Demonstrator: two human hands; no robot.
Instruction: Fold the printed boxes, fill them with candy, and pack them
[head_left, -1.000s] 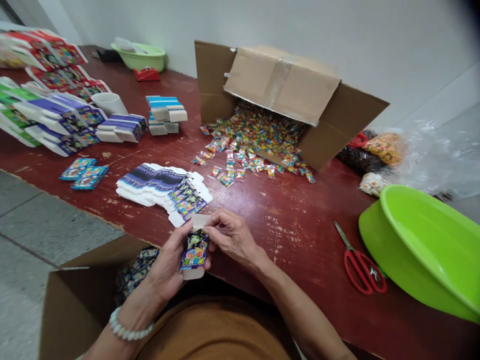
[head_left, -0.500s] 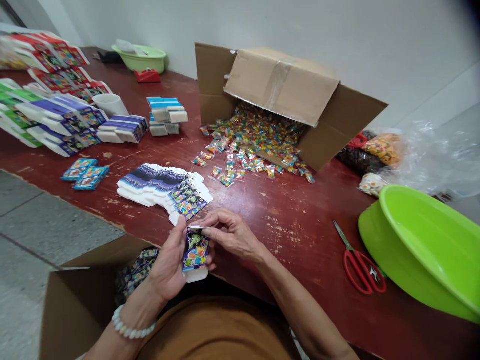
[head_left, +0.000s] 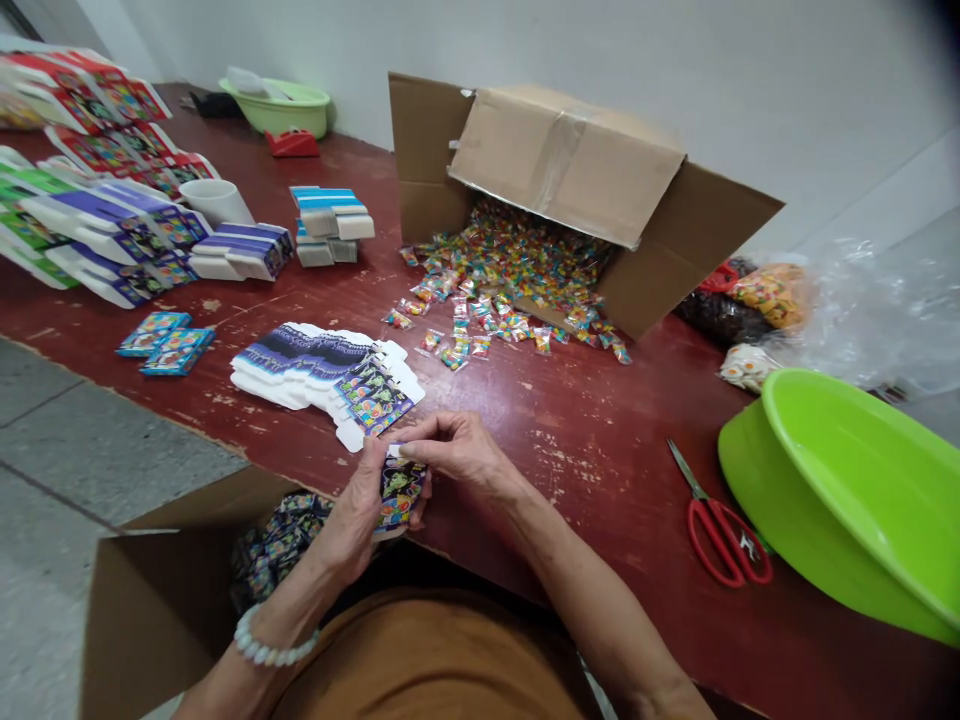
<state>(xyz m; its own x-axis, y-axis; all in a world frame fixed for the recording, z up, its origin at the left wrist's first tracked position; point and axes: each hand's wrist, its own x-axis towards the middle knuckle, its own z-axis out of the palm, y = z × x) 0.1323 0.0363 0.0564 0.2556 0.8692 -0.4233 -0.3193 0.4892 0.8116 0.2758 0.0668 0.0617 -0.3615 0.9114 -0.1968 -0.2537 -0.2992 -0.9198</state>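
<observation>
Between my hands, at the table's front edge, is a small printed candy box (head_left: 400, 490), dark purple with a green figure and colourful balls. My left hand (head_left: 358, 510) wraps around its left side, fingertips showing at the right. My right hand (head_left: 457, 450) pinches the white flap at its top end. Just beyond lies a fanned stack of flat purple box blanks (head_left: 322, 372). Wrapped candies (head_left: 465, 325) spill from a cardboard carton (head_left: 570, 160) lying on its side. Below the table edge, an open carton (head_left: 157, 610) holds many small dark printed packs (head_left: 281, 545).
Red-handled scissors (head_left: 724, 535) and a green basin (head_left: 757, 480) lie to the right. Two blue boxes (head_left: 176, 352) sit at left, before stacks of purple blanks (head_left: 127, 235). Farther back are blue blanks (head_left: 330, 215), a tape dispenser (head_left: 292, 145) and a pale green basin (head_left: 281, 115).
The box has tilted, so its lower white flap barely shows now. Both hands have shifted slightly to the right, with my right fingers still on the top flap.
</observation>
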